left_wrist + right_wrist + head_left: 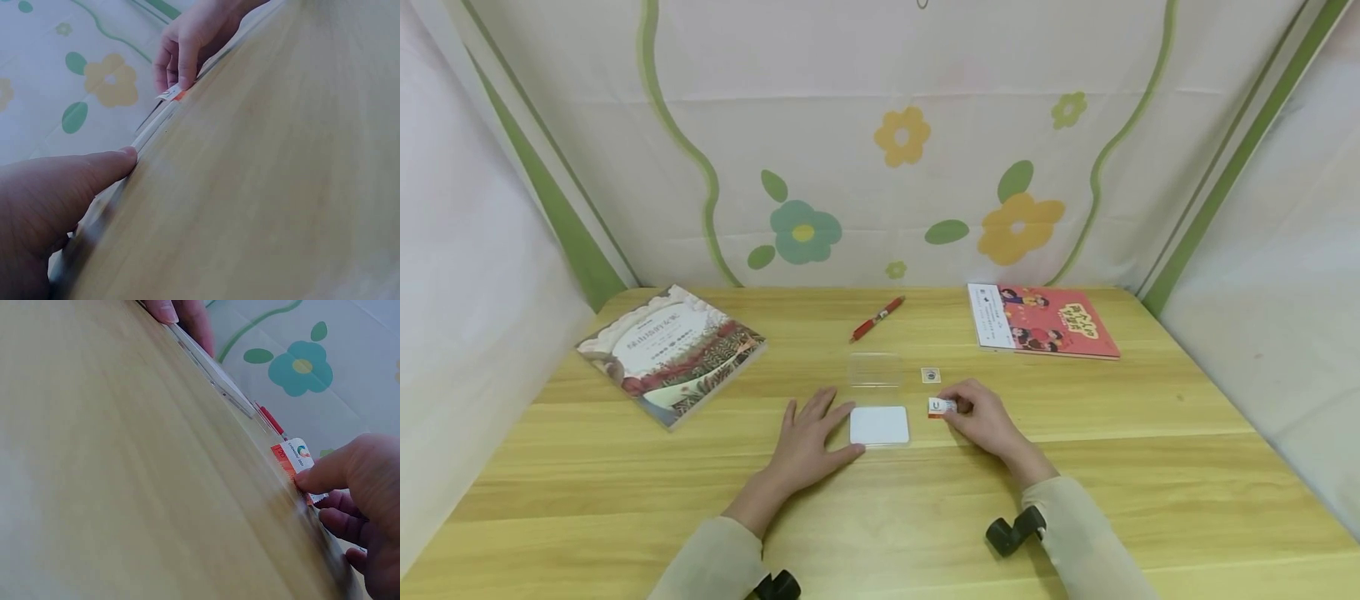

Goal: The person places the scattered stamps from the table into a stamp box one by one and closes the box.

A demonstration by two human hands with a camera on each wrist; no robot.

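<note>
My right hand (981, 417) pinches a small postage stamp (292, 458), white and orange-red with perforated edges and a printed logo, between thumb and fingers. It is held just right of a shallow clear case (879, 426) with a white insert. My left hand (808, 437) lies spread at the case's left side, thumb (119, 162) and index finger touching its edge. Beyond the case lies a clear plastic lid (875, 370). A second small square stamp (930, 375), pale with a dark round motif, rests on the table right of that lid.
A red pen (877, 319) lies farther back on the wooden table (1150, 467). An illustrated book (672, 354) is at the left and a red book (1045, 322) at the back right. White flowered curtains (850, 50) enclose the back and sides.
</note>
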